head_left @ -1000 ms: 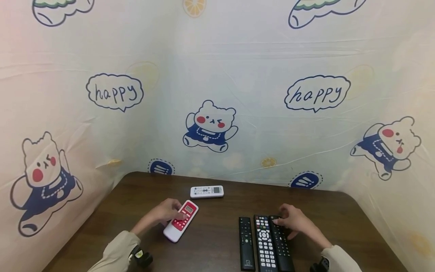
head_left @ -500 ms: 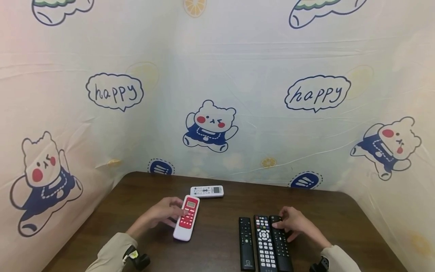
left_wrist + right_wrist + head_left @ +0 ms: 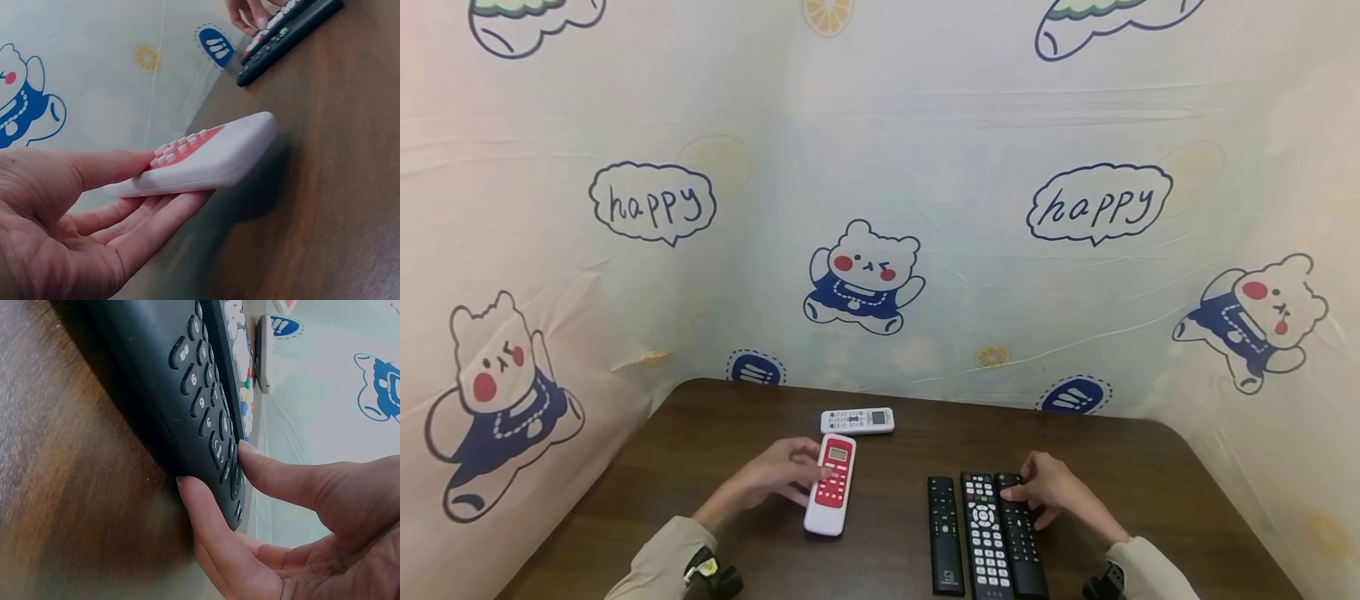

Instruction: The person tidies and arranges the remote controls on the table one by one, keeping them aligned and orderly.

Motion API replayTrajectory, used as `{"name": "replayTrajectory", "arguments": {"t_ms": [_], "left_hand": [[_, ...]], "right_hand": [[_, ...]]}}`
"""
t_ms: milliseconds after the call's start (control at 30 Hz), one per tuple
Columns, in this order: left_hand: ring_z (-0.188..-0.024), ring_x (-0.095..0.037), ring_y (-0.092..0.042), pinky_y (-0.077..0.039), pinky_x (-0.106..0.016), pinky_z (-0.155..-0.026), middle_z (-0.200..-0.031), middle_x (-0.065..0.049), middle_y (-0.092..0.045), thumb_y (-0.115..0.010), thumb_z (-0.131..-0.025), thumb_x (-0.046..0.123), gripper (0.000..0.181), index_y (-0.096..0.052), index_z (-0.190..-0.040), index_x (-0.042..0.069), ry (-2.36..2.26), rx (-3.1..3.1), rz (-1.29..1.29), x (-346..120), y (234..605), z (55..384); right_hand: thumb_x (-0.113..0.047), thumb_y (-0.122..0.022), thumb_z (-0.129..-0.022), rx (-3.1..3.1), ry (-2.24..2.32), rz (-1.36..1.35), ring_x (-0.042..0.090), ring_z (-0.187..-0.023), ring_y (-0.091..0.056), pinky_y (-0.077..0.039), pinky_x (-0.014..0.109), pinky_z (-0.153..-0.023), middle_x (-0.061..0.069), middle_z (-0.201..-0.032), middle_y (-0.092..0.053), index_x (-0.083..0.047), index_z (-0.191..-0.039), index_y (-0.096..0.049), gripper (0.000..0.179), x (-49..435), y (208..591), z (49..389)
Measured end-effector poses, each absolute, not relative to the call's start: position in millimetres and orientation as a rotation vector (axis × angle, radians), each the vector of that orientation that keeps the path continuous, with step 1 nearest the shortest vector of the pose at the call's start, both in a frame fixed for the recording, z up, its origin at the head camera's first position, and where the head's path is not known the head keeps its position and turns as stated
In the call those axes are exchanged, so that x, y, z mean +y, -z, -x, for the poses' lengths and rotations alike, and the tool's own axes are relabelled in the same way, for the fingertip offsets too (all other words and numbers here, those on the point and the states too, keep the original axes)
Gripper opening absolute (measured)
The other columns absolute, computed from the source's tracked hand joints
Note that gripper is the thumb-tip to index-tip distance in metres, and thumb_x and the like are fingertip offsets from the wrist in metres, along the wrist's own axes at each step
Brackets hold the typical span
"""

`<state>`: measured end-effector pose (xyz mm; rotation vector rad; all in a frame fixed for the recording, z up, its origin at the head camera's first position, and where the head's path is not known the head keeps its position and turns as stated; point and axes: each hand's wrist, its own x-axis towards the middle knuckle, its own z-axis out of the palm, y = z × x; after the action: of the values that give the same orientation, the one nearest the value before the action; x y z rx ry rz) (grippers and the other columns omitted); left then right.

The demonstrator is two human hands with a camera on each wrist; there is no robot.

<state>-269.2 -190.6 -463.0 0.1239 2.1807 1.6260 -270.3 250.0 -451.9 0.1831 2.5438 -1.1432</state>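
My left hand (image 3: 778,475) grips a white remote control with a red face (image 3: 830,493), thumb on its buttons and fingers beneath. In the left wrist view this remote (image 3: 219,159) is raised over the table, with a dark reflection below it. At the right, three black remotes lie side by side. My right hand (image 3: 1051,483) pinches the far end of the rightmost black remote (image 3: 1024,554), the thumb at one edge and a finger at the other. Beside it lies the black remote with white buttons (image 3: 987,546), then a slimmer black remote (image 3: 945,546).
A small white remote (image 3: 857,422) lies crosswise near the back of the brown table (image 3: 887,533), just beyond the red-faced one. A printed curtain (image 3: 880,150) rises behind the table's far edge and along its sides.
My left hand has moved right with the red-faced remote, which has turned from a slant to nearly straight ahead. My right hand has hardly moved on the black remote.
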Motion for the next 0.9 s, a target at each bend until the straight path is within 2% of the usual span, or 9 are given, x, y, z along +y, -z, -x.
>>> {"name": "replayTrajectory", "arguments": {"t_ms": [467,900], "left_hand": [[-0.087,-0.023,-0.073,-0.068,-0.043,-0.070,-0.101,-0.016,-0.072,-0.077,-0.095,0.011,0.044,-0.056,-0.129,-0.008,-1.668,2.036,-0.266,-154.1,472.2,261.2],[-0.087,-0.025,-0.074,-0.068,-0.044,-0.071,-0.103,-0.018,-0.071,-0.075,-0.094,0.005,0.043,-0.055,-0.129,-0.009,-1.774,1.942,-0.266,-130.8,478.7,253.7]], "right_hand": [[-0.008,-0.082,-0.090,2.561,1.117,-0.160,0.029,-0.083,-0.069,-0.067,0.041,-0.062,0.026,-0.095,-0.062,0.008,-0.111,-0.051,0.041,245.8,451.1,268.9],[-0.008,-0.081,-0.091,2.552,1.109,-0.153,0.029,-0.084,-0.069,-0.067,0.041,-0.063,0.026,-0.095,-0.062,0.007,-0.110,-0.052,0.038,247.4,449.4,269.6]]}}
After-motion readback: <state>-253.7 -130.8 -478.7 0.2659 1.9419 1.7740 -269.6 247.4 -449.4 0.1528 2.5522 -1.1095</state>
